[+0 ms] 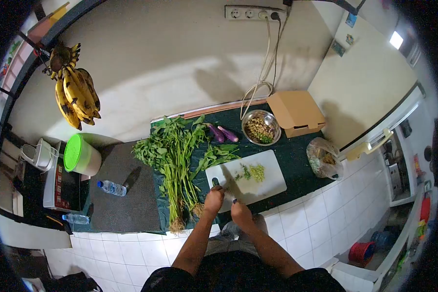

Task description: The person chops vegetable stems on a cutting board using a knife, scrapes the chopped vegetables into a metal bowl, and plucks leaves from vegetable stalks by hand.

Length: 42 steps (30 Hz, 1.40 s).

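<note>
My left hand (213, 200) is closed at the near left edge of a white cutting board (270, 187). A dark green, handle-like end (215, 181) sticks out of it; its kind is unclear. My right hand (241, 213) is closed just beside it, with a small dark purplish tip (235, 200) showing above the fingers. Chopped pale green pieces (257, 173) lie on the board. Leafy greens (180, 151) with roots lie to the left, and loose leaves (216, 156) touch the board's far side. Two purple eggplants (227, 134) lie behind.
A steel bowl (248, 140) of chopped pieces stands behind the board, near a cardboard box (297, 112) and a plastic bag (322, 160). Leftward are a water bottle (113, 188) and a green-lidded bucket (85, 158). Bananas (77, 95) hang above. A cord (267, 58) runs down the wall.
</note>
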Each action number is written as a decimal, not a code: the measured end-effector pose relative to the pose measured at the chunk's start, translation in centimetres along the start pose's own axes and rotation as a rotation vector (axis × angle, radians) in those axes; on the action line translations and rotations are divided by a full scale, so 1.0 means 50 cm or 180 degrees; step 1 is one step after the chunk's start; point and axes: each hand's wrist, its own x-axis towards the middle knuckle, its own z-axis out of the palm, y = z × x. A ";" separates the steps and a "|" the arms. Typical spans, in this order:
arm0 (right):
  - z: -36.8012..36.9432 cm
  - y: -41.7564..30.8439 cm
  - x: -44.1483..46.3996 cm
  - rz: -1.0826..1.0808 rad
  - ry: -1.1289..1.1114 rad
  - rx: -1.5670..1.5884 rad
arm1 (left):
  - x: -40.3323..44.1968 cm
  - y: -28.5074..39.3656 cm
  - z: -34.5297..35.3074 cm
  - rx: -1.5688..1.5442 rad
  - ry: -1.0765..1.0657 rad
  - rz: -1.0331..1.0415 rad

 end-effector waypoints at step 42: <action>-0.006 -0.028 0.014 0.1249 -0.0436 0.0520 | 0.000 0.008 -0.002 0.0306 -0.0028 -0.0151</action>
